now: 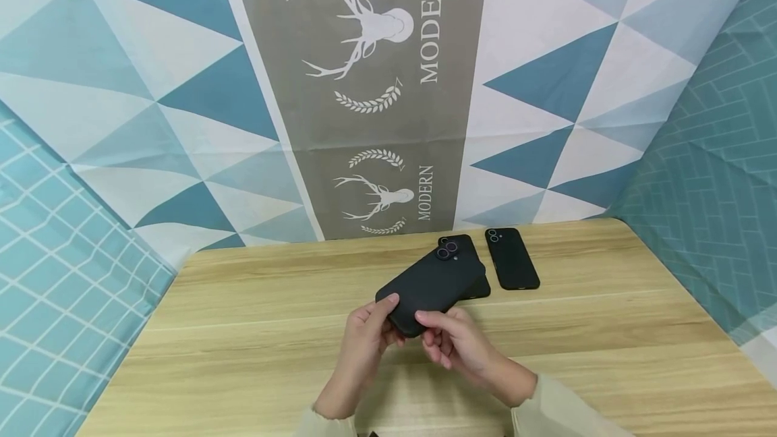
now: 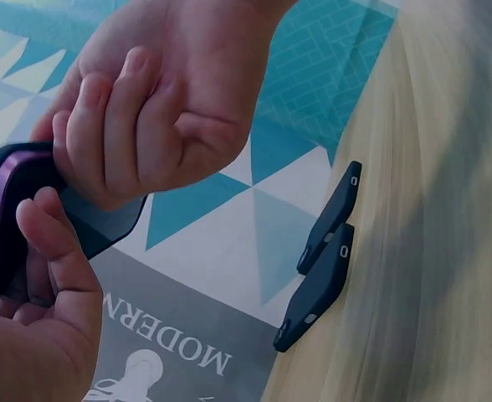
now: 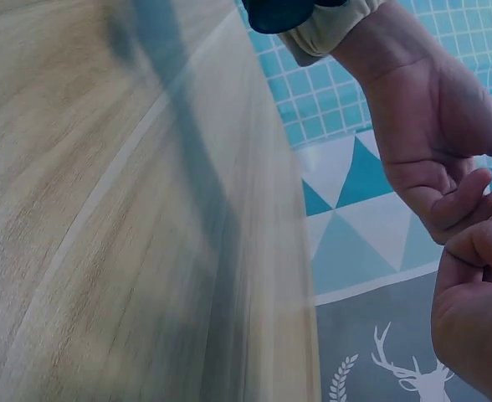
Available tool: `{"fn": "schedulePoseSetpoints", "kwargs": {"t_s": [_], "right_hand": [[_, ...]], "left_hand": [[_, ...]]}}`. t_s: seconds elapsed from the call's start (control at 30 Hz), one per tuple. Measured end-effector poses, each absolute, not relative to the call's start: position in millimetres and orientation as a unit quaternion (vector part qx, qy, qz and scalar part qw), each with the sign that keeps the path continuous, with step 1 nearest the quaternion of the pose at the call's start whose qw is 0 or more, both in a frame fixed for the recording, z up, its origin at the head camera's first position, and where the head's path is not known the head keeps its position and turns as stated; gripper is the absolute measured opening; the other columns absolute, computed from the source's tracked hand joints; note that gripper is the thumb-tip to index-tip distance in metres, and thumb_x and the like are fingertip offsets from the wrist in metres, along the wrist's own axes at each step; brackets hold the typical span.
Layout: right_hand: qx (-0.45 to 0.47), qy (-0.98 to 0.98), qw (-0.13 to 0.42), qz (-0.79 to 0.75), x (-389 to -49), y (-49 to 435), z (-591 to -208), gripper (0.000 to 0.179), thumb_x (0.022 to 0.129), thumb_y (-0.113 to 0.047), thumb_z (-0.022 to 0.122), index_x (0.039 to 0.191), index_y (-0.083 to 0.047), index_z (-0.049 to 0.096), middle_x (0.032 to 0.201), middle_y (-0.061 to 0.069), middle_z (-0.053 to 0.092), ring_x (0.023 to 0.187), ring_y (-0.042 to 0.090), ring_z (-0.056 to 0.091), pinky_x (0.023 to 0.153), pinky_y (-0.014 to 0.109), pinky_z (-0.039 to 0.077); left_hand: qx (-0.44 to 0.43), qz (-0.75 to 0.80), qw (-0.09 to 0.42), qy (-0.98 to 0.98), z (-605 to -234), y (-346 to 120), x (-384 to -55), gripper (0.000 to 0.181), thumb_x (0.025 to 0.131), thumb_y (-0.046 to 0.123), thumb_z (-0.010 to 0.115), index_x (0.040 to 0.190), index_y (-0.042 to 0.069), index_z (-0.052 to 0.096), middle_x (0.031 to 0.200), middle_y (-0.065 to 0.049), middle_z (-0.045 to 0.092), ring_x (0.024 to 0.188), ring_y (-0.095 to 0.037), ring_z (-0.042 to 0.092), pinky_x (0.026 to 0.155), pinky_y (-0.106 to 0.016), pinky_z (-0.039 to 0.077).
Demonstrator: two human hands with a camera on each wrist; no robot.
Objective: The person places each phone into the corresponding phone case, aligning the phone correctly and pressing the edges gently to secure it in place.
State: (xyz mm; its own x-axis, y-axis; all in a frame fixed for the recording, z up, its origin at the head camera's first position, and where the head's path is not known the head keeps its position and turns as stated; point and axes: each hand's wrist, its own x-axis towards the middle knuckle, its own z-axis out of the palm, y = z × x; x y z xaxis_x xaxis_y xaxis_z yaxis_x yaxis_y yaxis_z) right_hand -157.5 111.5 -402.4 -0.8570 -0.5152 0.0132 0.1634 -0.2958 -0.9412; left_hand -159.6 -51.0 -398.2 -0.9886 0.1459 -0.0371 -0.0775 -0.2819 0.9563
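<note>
A matte black phone-shaped item (image 1: 427, 288) with a raised two-lens camera area is held tilted above the table. My left hand (image 1: 364, 336) grips its lower left corner, the thumb on its back. At the near end my right hand (image 1: 464, 346) pinches the edge between thumb and curled fingers. From the left wrist view, a purple-tinted strip (image 2: 10, 188) shows inside its dark rim, by my left fingers (image 2: 58, 251). In the right wrist view only a sliver of it appears between the hands.
Two similar black phone-shaped items lie on the wooden table (image 1: 255, 329): one (image 1: 466, 244) partly hidden behind the held one, another (image 1: 512, 260) to its right. A patterned cloth (image 1: 376, 120) stands behind the table, with teal cloths at both sides.
</note>
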Motion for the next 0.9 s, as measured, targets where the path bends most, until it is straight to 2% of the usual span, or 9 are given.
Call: {"fn": "schedulePoseSetpoints", "kwargs": {"t_s": [0.2,0.43,0.6,0.9], "right_hand": [[-0.170,0.554,0.220,-0.785,-157,112,-402,0.038,0.096,-0.023,0.043,0.060,-0.020,0.055,0.049,-0.013,0.053,0.037,-0.003,0.043,0.040,0.010,0.036],[-0.179,0.596,0.233,-0.747,-157,108,-401,0.038,0.100,-0.033,0.040,0.070,-0.014,0.056,0.052,-0.012,0.055,0.038,-0.002,0.045,0.040,0.012,0.035],[-0.178,0.608,0.220,-0.741,-158,105,-401,0.036,0.099,-0.029,0.043,0.069,-0.012,0.055,0.051,-0.011,0.055,0.037,-0.001,0.045,0.039,0.012,0.034],[-0.203,0.548,0.222,-0.780,-157,111,-402,0.036,0.097,-0.020,0.041,0.064,-0.019,0.056,0.052,-0.013,0.056,0.038,-0.004,0.044,0.041,0.010,0.035]], "left_hand": [[0.043,0.798,0.060,0.598,-400,-52,-159,0.028,0.092,0.022,0.058,0.066,0.013,0.063,0.059,0.007,0.061,0.049,-0.005,0.051,0.051,-0.016,0.048],[0.028,0.807,0.037,0.589,-406,-51,-160,0.028,0.092,0.022,0.059,0.066,0.014,0.064,0.061,0.007,0.061,0.053,-0.004,0.051,0.055,-0.016,0.048],[0.031,0.812,0.034,0.582,-407,-51,-159,0.029,0.092,0.022,0.059,0.065,0.016,0.065,0.061,0.007,0.061,0.053,-0.004,0.052,0.055,-0.015,0.048],[0.047,0.801,0.099,0.588,-397,-58,-162,0.028,0.094,0.022,0.053,0.072,0.010,0.065,0.062,0.004,0.065,0.055,-0.006,0.056,0.057,-0.018,0.051]]}}
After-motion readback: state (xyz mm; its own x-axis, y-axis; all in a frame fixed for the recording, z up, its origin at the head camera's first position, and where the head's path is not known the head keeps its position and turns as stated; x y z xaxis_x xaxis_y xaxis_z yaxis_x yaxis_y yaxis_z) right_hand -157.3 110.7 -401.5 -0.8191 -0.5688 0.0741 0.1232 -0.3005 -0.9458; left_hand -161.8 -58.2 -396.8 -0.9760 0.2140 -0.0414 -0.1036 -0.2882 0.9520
